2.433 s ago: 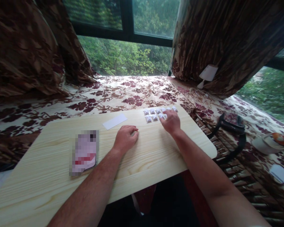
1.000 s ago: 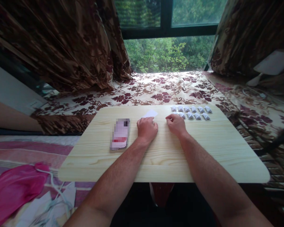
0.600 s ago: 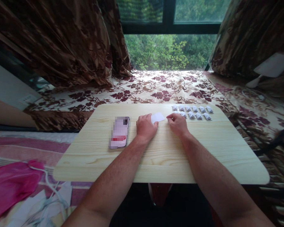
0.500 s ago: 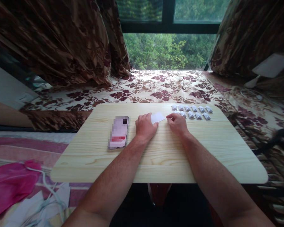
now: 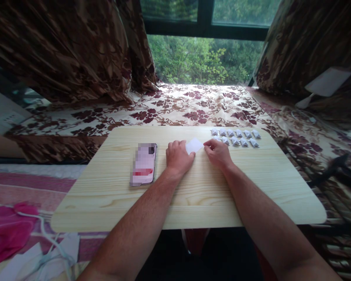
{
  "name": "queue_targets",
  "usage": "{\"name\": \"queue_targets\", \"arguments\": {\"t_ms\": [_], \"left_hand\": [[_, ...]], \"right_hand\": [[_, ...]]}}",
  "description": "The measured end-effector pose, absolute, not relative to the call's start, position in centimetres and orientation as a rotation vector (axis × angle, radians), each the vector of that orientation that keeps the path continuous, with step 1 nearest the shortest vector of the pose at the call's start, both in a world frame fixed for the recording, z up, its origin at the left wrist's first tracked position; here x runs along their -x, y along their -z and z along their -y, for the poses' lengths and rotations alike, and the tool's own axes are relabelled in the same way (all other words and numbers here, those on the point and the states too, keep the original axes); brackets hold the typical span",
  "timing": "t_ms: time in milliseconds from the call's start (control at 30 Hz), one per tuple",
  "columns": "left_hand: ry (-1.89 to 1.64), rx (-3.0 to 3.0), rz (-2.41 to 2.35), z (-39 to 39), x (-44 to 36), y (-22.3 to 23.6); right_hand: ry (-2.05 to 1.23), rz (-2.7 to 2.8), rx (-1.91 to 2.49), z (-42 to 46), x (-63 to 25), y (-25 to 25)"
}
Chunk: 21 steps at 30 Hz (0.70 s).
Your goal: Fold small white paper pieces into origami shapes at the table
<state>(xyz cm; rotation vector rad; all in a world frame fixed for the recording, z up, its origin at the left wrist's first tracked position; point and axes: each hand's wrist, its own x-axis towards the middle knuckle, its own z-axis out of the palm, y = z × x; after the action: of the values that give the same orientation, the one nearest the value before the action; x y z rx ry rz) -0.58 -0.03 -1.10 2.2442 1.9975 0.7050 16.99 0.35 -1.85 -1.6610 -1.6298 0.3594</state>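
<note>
– Where is the white paper point(image 5: 194, 145) lying?

– It is lying between the left hand point(image 5: 179, 157) and the right hand point(image 5: 218, 154), over the table point(image 5: 193, 203). The left one is holding its left end.

– And the right one?

– It is bending to the paper's right corner; whether it is pinching, I cannot tell. Just behind, folded white pieces point(image 5: 236, 137) are standing in two rows. A phone point(image 5: 144, 164) is lying at the left.

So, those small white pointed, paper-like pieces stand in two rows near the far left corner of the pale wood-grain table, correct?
Not left: the head view shows the white pointed pieces in two rows near the far right corner of the pale table.
</note>
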Motion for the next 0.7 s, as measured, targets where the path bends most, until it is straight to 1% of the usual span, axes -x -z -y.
{"name": "queue_targets", "arguments": {"t_ms": [433, 600, 700], "left_hand": [[-0.773, -2.251, -1.896, -0.16, 0.84, 1.20], [-0.771, -2.267, -1.879, -0.13, 0.91, 1.01], [-0.769, -2.269, -1.850, -0.13, 0.93, 0.94]], "right_hand": [[-0.434, 1.789, 1.599, 0.35, -16.33, 1.66], [-0.311, 1.723, 1.637, 0.30, -16.10, 1.59], [-0.312, 1.718, 1.674, 0.22, -16.09, 1.52]]}}
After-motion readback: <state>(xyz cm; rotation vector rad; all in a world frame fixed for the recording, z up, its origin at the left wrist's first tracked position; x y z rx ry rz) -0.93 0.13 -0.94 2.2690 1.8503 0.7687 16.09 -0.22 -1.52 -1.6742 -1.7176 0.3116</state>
